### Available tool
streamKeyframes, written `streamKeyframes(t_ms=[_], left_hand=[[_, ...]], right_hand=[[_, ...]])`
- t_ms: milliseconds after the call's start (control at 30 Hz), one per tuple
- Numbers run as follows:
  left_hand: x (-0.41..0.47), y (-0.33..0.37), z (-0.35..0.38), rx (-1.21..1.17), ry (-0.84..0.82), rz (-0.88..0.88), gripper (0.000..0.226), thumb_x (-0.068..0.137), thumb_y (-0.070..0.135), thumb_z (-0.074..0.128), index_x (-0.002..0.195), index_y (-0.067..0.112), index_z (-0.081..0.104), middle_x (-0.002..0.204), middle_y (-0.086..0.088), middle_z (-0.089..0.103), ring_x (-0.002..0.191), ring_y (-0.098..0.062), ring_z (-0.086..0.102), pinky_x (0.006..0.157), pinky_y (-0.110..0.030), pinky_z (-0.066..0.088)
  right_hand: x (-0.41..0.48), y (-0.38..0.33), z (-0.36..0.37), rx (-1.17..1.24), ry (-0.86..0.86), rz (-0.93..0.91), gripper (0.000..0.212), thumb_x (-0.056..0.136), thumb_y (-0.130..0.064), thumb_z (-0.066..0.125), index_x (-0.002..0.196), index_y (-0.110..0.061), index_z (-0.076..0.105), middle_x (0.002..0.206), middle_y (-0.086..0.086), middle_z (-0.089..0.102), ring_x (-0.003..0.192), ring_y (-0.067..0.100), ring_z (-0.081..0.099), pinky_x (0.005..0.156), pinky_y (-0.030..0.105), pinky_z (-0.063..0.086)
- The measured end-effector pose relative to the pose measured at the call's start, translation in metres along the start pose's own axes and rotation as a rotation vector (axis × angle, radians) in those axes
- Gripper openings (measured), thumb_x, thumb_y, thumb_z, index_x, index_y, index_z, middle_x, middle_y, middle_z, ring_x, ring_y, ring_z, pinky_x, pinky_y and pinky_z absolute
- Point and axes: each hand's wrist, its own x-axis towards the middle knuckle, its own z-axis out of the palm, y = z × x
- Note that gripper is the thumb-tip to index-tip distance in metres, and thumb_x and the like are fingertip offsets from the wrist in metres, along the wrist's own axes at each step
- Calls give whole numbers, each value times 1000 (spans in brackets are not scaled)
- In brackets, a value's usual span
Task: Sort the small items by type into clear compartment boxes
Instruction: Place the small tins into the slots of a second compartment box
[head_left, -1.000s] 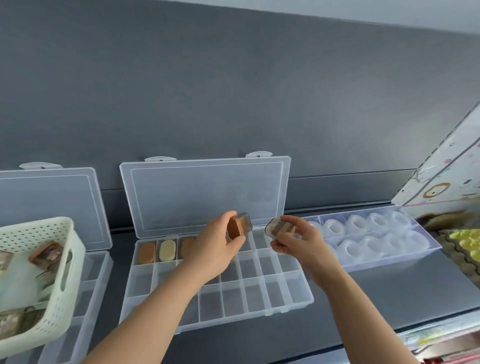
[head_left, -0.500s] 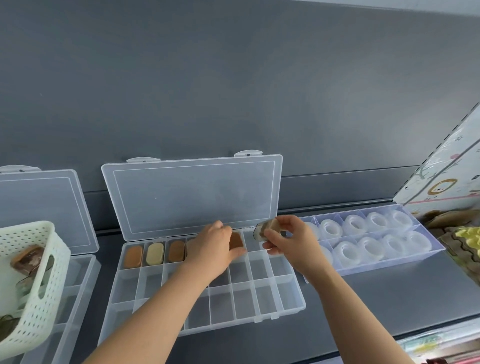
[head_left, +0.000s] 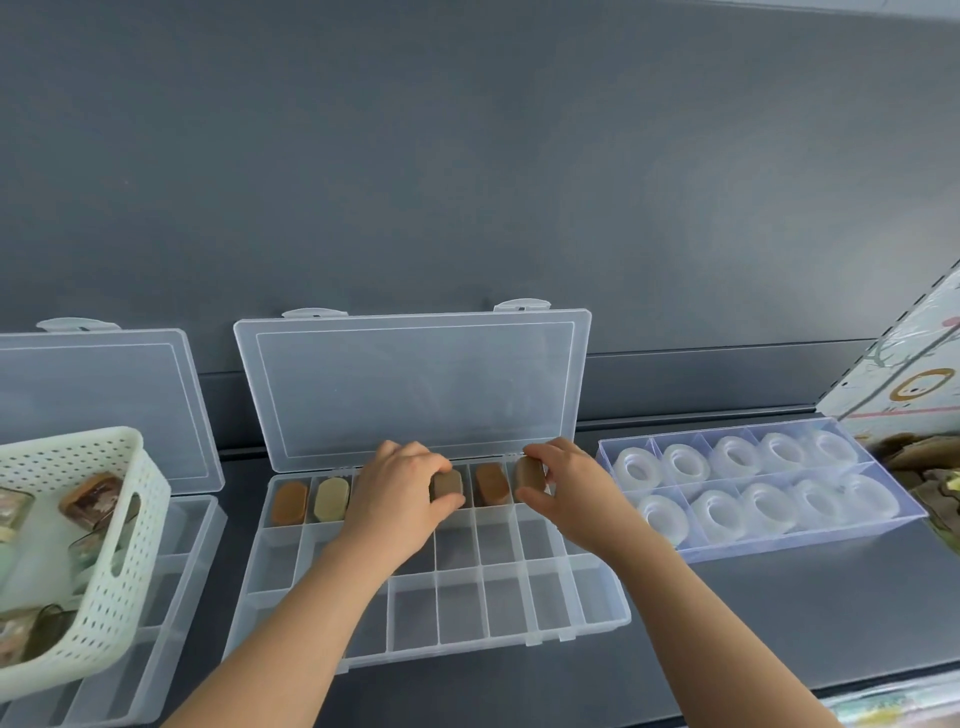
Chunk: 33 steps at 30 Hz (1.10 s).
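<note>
An open clear compartment box (head_left: 597, 613) lies in front of me, lid (head_left: 415, 384) standing up against the wall. Its back row holds small brown and tan oblong cases: an orange-brown case (head_left: 289, 502), a tan case (head_left: 330, 499), another brown case (head_left: 491, 484). My left hand (head_left: 400, 493) grips a grey-brown case (head_left: 448, 486) down in a back-row compartment. My right hand (head_left: 566, 486) pinches a brown case (head_left: 529, 475) at the rightmost back-row compartment. The two front rows are bare.
A white perforated basket (head_left: 119, 551) with several more small cases sits at the left, on a second open clear box (head_left: 171, 613). To the right lies a clear tray (head_left: 810, 540) of translucent rings. A patterned carton (head_left: 914, 384) stands at the far right.
Both hands came down from above the box into its back row, each carrying a case. Another brown case now rests between them in that row.
</note>
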Motion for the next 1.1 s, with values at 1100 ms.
streamKeyframes(t_ms=[1100], left_hand=[[-172,-221,-178,-33,331,-187,38,86,35,64,124,27,61,118,15,57,115,-9,47,98,-27,37]], right_hand=[[-11,-281,65,207,17,-481,40,93,-37,57,132,-25,55,131,-11,57,106,10,59,94,23,48]])
